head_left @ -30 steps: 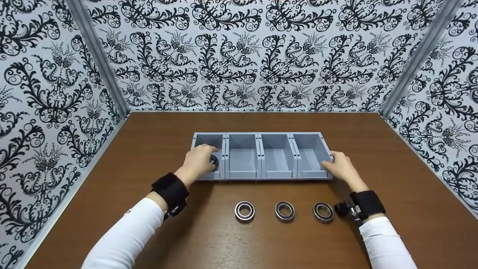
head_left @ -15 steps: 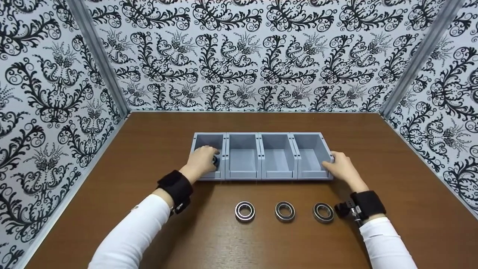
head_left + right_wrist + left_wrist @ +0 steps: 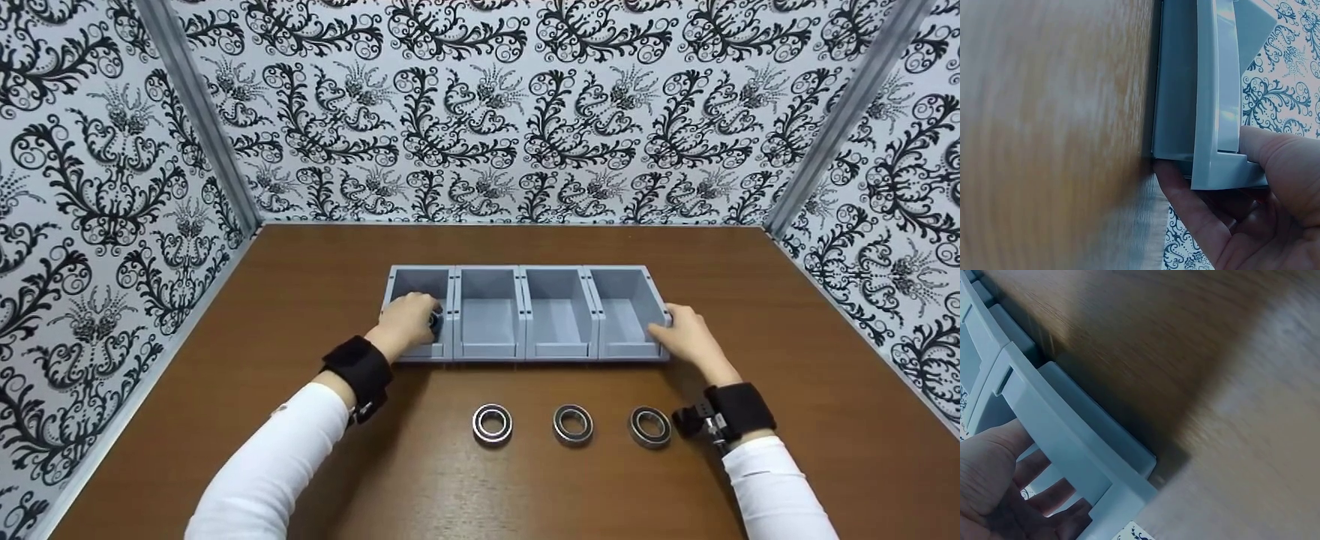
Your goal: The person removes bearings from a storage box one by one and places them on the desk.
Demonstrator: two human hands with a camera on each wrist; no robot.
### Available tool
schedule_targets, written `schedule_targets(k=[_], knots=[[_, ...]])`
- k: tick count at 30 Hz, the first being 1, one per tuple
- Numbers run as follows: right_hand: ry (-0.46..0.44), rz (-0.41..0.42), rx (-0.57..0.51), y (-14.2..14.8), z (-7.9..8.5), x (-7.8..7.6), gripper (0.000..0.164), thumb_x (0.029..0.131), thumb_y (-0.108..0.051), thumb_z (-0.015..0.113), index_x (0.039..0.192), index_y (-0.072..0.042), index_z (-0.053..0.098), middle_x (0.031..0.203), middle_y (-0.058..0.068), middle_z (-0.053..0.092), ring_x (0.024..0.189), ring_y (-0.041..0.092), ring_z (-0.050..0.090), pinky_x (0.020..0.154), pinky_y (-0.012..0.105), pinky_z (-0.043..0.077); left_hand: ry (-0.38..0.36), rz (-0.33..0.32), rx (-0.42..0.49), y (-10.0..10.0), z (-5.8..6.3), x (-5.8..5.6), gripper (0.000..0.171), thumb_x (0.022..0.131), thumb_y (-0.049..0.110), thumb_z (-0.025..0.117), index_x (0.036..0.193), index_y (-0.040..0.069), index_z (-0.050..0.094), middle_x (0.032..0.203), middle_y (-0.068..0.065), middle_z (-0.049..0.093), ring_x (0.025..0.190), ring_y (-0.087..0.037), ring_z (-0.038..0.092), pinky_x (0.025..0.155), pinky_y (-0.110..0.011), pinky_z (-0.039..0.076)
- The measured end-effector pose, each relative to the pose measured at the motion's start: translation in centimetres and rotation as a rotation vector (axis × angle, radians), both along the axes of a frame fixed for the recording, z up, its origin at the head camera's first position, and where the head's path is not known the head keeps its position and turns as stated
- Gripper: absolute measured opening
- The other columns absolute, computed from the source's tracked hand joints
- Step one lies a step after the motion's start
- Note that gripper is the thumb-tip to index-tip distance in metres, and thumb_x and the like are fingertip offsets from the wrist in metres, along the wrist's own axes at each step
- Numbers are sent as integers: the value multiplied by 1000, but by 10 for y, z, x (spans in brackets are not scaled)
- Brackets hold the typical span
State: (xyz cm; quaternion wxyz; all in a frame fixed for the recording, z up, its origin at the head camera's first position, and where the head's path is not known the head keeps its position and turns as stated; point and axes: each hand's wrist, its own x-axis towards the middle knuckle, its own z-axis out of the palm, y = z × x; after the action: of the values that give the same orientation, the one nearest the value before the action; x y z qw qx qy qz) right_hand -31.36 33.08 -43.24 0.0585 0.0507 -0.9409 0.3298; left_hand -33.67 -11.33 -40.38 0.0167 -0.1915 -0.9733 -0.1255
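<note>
A row of joined grey storage bins [image 3: 488, 307] stands on the table. My left hand [image 3: 407, 321] reaches into the leftmost bin and holds a ball bearing [image 3: 435, 321], mostly covered by the fingers. In the left wrist view the left hand [image 3: 1010, 489] shows behind the bin's front lip [image 3: 1061, 433]; the bearing is out of sight there. At the other end, my right hand [image 3: 688, 334] grips the side wall of the rightmost bin. The right wrist view has the right hand's thumb [image 3: 1280, 152] inside that bin [image 3: 1207, 112] and fingers outside and beneath.
Three more ball bearings lie flat in front of the bins: a left one [image 3: 492, 425], a middle one [image 3: 572, 425] and a right one [image 3: 649, 427], close to the right wrist strap [image 3: 739, 409]. Patterned walls [image 3: 487, 112] enclose the brown table [image 3: 300, 262] at the back and sides.
My left hand and forearm have shifted slightly right, and the bearing has moved with the fingers toward the bin's right wall. The right hand, bins and other bearings stay put.
</note>
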Motion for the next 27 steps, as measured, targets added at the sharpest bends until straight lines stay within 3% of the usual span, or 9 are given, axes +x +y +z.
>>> schedule_targets(k=[5,9,18,27], knots=[[-5,2,6,0,1,0,41,90,-12,60,117,19,61,100,30,69,81,31,64,75,46,52,-3,2,-8,0,0,-3,14,79,-6,73,91,1,73,99,-20,73,85,-32,68,69,-47,53],[-36,-8,18,-4,6,4,41,93,-10,60,122,20,60,107,32,69,86,33,65,78,47,52,-28,7,-4,2,3,-5,10,79,-6,71,83,3,69,94,-18,72,74,-24,57,63,-43,46],[-30,-21,25,-5,5,3,37,93,-8,62,119,19,61,100,27,70,83,30,63,75,41,51,-80,23,-30,2,5,-10,9,80,-3,72,83,4,67,89,-14,69,71,-22,50,61,-41,43],[-30,-20,19,-5,5,3,38,92,-8,62,118,19,61,98,26,70,82,30,63,72,39,51,-94,41,-23,4,5,-12,9,78,-1,73,85,3,69,90,-14,70,72,-23,51,64,-44,48]])
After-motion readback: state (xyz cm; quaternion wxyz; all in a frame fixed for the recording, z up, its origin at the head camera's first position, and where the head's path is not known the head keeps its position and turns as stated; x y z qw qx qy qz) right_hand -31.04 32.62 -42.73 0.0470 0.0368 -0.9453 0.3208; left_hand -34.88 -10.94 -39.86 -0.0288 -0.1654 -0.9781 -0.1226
